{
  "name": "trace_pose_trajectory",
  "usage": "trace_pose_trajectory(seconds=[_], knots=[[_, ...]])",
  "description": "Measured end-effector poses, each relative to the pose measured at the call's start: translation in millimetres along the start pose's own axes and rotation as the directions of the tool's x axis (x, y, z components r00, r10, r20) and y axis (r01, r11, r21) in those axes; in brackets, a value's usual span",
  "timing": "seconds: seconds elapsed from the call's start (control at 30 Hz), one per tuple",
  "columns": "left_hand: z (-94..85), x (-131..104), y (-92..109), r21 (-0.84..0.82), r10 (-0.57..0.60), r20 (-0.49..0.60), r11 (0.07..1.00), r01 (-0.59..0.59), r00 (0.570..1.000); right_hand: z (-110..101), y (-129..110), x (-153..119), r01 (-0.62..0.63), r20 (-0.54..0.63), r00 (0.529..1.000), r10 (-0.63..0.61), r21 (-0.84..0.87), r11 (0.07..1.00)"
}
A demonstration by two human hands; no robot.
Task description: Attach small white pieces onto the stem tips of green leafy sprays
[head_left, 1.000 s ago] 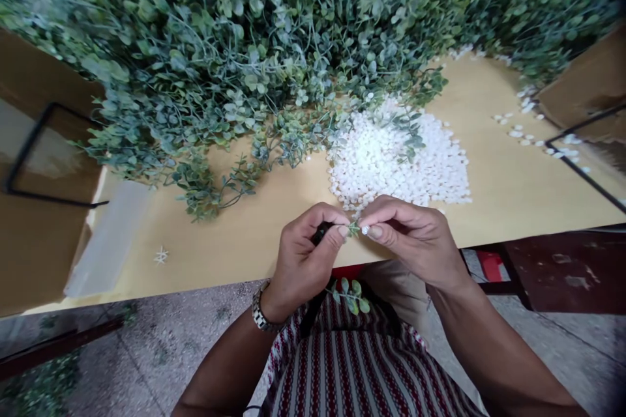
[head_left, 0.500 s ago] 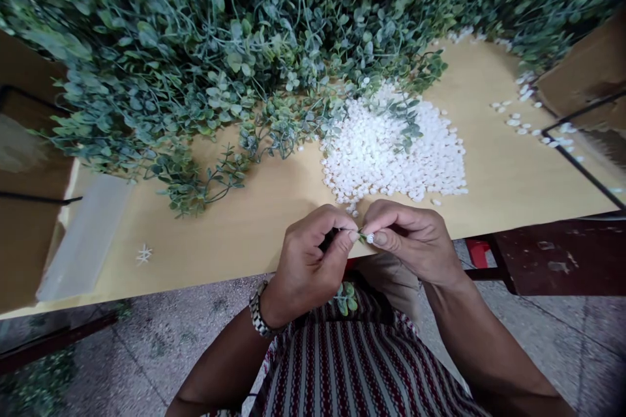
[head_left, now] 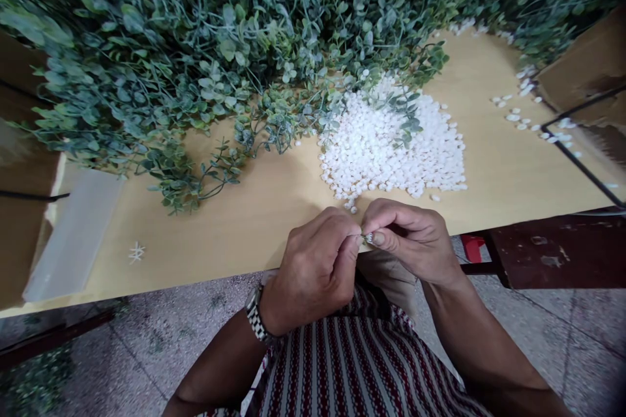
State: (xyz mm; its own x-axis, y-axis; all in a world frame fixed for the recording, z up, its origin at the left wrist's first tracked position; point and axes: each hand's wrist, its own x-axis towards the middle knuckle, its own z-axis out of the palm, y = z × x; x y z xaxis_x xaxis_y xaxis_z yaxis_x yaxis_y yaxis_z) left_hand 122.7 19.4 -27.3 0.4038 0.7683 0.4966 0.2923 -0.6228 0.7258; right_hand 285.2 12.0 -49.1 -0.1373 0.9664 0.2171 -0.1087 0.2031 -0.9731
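Near the front edge of the table, my left hand (head_left: 320,267) and my right hand (head_left: 415,241) meet at the fingertips. The right thumb and finger pinch a small white piece (head_left: 370,238). Thumb and finger of my left hand close on the thin green stem end at that piece, mostly hidden by the fingertips. Just beyond the hands a heap of small white pieces (head_left: 391,150) lies on the table (head_left: 264,208), with a leafy sprig (head_left: 408,118) on top of it.
Green artificial foliage (head_left: 195,32) fills the back of the table. At the left are a translucent strip (head_left: 73,234) and a small white star-shaped piece (head_left: 136,251). Cardboard with black rods (head_left: 581,169) stands at the right, beside scattered white pieces (head_left: 523,120).
My left hand has turned over slightly, its fingertips now closer to the right ones. The green leaves that hung below the left hand are out of sight. The view has shifted a little.
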Motion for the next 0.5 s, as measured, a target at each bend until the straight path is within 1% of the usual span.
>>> trace_pose_trajectory(seconds=[0.17, 0.5], knots=[[-0.1, 0.7, -1.0, -0.067, -0.068, -0.006, 0.995, 0.068, 0.998, -2.8, 0.9, 1.2, -0.009, 0.031, 0.999, 0.009, 0.018, 1.0], [0.4, -1.3, -1.2, -0.16, -0.125, -0.045, 0.98, 0.116, 0.991, -8.1, 3.5, 1.7, -0.008, 0.075, 0.997, 0.005, 0.034, 0.999]])
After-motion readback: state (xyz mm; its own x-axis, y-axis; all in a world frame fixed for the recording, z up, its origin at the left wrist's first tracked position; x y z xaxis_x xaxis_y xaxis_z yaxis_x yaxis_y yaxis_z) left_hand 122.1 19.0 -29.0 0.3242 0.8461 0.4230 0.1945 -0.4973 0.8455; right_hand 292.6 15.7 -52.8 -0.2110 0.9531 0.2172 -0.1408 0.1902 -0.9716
